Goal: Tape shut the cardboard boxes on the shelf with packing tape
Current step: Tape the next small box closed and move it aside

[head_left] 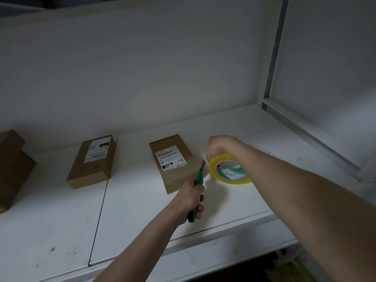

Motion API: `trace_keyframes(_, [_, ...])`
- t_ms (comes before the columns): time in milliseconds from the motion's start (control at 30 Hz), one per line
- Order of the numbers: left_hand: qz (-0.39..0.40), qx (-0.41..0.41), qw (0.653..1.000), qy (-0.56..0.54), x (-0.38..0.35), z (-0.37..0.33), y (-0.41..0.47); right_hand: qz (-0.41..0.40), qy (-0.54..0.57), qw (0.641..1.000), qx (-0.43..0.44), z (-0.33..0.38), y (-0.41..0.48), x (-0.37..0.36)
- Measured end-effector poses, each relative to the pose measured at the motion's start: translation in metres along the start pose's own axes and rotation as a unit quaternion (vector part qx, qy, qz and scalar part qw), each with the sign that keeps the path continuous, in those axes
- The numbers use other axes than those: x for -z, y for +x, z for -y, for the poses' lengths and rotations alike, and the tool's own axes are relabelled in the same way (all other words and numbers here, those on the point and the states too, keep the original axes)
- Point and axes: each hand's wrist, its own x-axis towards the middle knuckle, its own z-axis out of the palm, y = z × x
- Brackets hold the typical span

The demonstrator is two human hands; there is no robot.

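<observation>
A small cardboard box (pixel 173 165) with a white shipping label lies on the white shelf (pixel 142 210), clear tape across its near half. My right hand (pixel 219 147) grips a yellowish roll of packing tape (pixel 230 169), held on edge just right of that box. My left hand (pixel 191 200) grips a green utility knife (pixel 198 180), blade out and pointing up between the box and the roll. A second labelled box (pixel 93 161) lies further left.
A larger brown box (pixel 12 169) sits at the left edge of the shelf. The shelf's back wall is close behind the boxes. A metal upright (pixel 272 58) and a side rail bound the shelf on the right.
</observation>
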Motion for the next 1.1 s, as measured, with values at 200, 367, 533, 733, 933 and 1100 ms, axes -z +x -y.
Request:
trace_keyframes(200, [0.021, 0.022, 0.999, 0.019, 0.002, -0.007, -0.001, 0.001, -0.008, 1.000, -0.005, 0.002, -0.001, 0.000])
trace_keyframes(367, [0.036, 0.043, 0.998, 0.001, 0.008, -0.013, -0.001, -0.003, -0.011, 1.000, -0.006, 0.002, -0.001, 0.000])
trace_keyframes(533, [0.043, 0.077, 0.996, -0.004, 0.014, -0.017, -0.001, -0.007, -0.004, 1.000, -0.009, 0.002, -0.004, -0.002])
trace_keyframes(733, [0.014, 0.025, 0.999, 0.039, 0.003, -0.012, -0.003, -0.021, 0.035, 0.999, -0.007, -0.009, -0.001, -0.001])
trace_keyframes(933, [-0.013, -0.026, 0.995, 0.098, 0.001, -0.023, -0.002, -0.040, 0.073, 0.996, -0.008, -0.020, -0.005, -0.001])
trace_keyframes(1100, [-0.102, -0.112, 0.976, 0.157, 0.004, -0.040, 0.023, -0.089, 0.194, 0.977, -0.023, -0.048, -0.017, -0.001])
